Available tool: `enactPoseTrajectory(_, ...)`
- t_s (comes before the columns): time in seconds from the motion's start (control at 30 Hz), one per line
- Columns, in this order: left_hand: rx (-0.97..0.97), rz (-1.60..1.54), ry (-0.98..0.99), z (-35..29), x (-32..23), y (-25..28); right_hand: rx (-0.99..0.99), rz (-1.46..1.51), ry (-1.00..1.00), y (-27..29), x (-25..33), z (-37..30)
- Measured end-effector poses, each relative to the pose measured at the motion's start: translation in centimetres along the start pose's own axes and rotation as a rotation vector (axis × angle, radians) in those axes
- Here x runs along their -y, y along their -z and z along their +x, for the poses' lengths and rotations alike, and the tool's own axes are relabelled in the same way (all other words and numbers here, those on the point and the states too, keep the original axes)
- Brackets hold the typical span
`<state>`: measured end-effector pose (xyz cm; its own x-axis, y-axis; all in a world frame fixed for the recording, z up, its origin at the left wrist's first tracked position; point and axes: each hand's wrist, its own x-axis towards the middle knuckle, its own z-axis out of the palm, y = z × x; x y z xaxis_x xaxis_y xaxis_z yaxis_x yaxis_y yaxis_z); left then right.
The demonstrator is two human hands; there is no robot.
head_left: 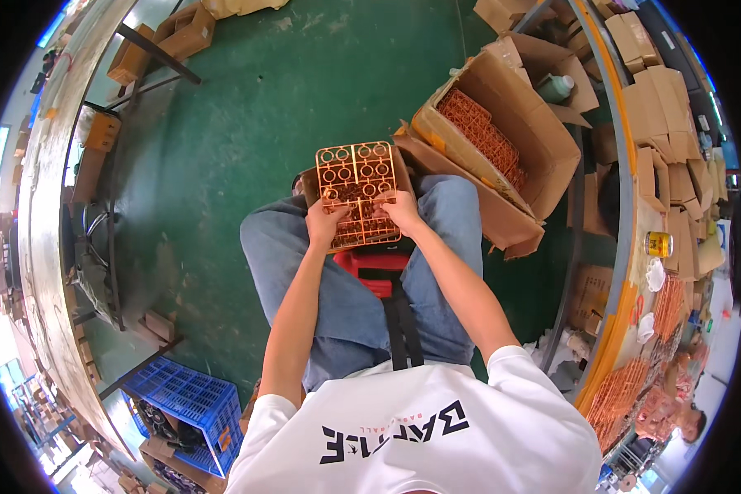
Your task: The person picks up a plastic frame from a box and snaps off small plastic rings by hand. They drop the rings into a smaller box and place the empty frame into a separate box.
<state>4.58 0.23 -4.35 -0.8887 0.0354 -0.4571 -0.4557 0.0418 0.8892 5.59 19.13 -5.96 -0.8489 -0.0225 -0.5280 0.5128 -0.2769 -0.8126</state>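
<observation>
A copper-orange plastic sprue frame point(355, 165) with rows of rings is held over my lap. My left hand point(326, 222) grips its left side with curled fingers. On the right side, my right hand point(399, 212) is closed on the same frame. Below and behind the frame sits a small open cardboard box point(310, 184) between my knees. Small dark copper-coloured pieces show through the grid, but I cannot make out their exact shape.
At my right stands a large open carton point(543, 156) with stacked orange sprue frames point(479, 136). A blue plastic crate point(188, 403) is at lower left. Benches run along both sides; the right one bears a yellow can point(659, 244) and more orange frames point(622, 395). Another person point(671, 403) is at far right.
</observation>
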Motion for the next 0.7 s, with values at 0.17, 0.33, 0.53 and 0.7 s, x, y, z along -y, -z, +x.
enactPoseTrajectory(0.17,-0.071,-0.046,0.048,2.4,5.1,2.5,0.020,0.010,0.085,-3.0,2.0,-0.6)
enactPoseTrajectory(0.33,-0.042,-0.368,0.259,1.5,1.8,-0.2,0.107,0.366,-0.144,1.5,1.8,0.0)
enactPoseTrajectory(0.53,0.254,-0.227,0.331,1.2,1.4,2.7,0.213,0.206,-0.275,-0.2,3.1,-0.8)
enactPoseTrajectory(0.7,-0.121,0.151,-0.049,0.4,2.0,1.8,-0.097,-0.443,0.088,-3.0,1.6,-2.0)
